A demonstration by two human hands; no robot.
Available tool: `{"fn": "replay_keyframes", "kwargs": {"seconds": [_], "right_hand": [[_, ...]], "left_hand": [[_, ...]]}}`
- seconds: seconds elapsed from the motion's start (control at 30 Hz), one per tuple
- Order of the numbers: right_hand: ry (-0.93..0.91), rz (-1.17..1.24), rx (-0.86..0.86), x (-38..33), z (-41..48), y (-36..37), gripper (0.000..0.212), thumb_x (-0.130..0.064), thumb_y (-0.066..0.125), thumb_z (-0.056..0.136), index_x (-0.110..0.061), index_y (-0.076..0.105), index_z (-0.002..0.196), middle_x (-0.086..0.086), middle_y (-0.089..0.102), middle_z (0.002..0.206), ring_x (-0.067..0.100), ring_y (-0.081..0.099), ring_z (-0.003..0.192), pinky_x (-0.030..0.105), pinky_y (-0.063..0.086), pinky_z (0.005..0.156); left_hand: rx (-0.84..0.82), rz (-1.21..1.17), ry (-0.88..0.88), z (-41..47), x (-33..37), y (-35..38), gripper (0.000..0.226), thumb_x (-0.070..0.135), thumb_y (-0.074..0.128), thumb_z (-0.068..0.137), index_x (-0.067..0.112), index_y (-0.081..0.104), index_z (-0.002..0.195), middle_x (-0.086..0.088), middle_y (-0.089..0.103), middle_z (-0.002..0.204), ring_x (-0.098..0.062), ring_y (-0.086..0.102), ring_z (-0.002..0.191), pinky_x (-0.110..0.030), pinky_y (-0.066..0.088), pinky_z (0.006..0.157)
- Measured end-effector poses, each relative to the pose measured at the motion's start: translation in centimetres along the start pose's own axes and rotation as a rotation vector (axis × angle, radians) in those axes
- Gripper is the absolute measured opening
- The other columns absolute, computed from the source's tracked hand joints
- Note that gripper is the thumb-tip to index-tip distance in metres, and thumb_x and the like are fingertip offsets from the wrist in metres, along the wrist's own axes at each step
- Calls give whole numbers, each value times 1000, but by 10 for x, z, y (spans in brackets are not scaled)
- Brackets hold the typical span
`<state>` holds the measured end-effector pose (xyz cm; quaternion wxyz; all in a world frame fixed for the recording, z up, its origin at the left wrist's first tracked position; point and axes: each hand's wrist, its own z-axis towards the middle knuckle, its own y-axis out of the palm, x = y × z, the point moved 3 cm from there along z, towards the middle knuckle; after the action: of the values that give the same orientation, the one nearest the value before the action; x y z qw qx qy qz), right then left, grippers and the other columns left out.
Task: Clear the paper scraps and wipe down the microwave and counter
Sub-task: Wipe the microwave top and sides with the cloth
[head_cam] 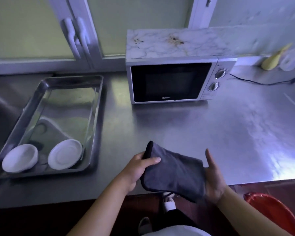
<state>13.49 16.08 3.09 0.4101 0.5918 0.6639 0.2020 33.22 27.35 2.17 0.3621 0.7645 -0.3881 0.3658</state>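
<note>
Head view: grey cloth is held in the air over the near edge of the steel counter, part of it past the edge. It looks folded, long axis running from far-left down to near-right, dark hem along the left and bottom sides. Left hand grips the far-left end, thumb on top, fingers curled underneath. Right hand has straight fingers pointing away from the person, palm against the cloth's near-right end, not closed round it.

Microwave sits at the back edge, mid-counter, long axis parallel to that edge, door closed and facing the person, two knobs at its right side. Its marble-patterned top carries brownish specks. A wide stretch of steel lies between the microwave front and the near edge, and more to its right up to the right edge.

Metal tray lies on the left part of the counter, long axis running from the back towards the near-left corner, with two white dishes leaning at its near end. Black cable trails along the back right. Yellow object in the back right corner is too blurred to name. Red basin below the near right edge is cut off by the frame. Shoe is partly hidden beneath the cloth.
</note>
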Motion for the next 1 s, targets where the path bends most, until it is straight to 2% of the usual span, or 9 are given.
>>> {"fn": "replay_keyframes", "kwargs": {"seconds": [0.1,0.17,0.3,0.53,0.63,0.73,0.83,0.93,1.0], "right_hand": [[-46,-28,36,-2,0,-22,83,-34,91,67,8,59,132,32,57,136,45,63,116,54,48,102],[-15,-98,144,-9,6,-36,69,-18,87,69,7,62,129,29,62,130,42,66,110,50,48,103],[22,-90,276,-45,19,-49,51,-25,64,87,5,64,128,25,64,129,39,66,113,48,46,106],[-79,6,109,-89,48,-50,48,-44,47,100,-9,70,124,19,66,130,31,64,120,40,55,93],[-33,-71,117,-92,58,-39,38,-35,66,90,-6,73,114,19,72,110,30,71,104,41,59,83],[-25,-114,265,-100,72,-44,39,-17,62,94,7,59,125,27,70,111,38,72,101,44,61,77],[-79,-240,394,-114,85,-48,34,-7,60,93,8,57,123,32,69,110,45,70,101,56,58,87],[-213,-445,534,-138,95,-45,17,-4,67,89,-3,64,106,26,71,102,38,70,96,58,55,92],[-391,-666,575,-158,103,-44,12,-3,71,85,-13,65,82,11,74,90,21,68,83,45,58,82]], "left_hand": [[15,4,-65,24,-1,15,37,32,80,78,13,74,110,-17,72,116,-34,69,110,-44,52,97],[43,18,-90,40,2,28,33,29,77,85,11,72,112,-17,72,116,-33,69,108,-46,53,98],[75,152,-55,69,19,54,25,20,68,93,16,67,118,-6,75,113,-23,71,107,-36,58,91],[70,555,49,112,26,102,36,37,67,81,52,59,113,18,73,105,-7,70,98,-26,57,76],[-68,840,42,118,13,121,55,45,61,74,67,43,122,29,66,110,9,62,101,-21,52,88],[-109,712,-43,126,11,115,64,38,63,76,61,45,133,26,65,106,2,64,96,-24,52,87],[-66,565,-82,133,23,96,47,37,69,77,60,61,116,18,62,83,-7,59,72,-24,52,70],[18,555,-63,138,35,72,25,31,68,86,47,70,105,14,63,81,-8,61,69,-21,52,68],[129,515,-39,146,42,52,24,17,66,93,37,71,105,8,63,82,-9,63,68,-21,53,68]]}}
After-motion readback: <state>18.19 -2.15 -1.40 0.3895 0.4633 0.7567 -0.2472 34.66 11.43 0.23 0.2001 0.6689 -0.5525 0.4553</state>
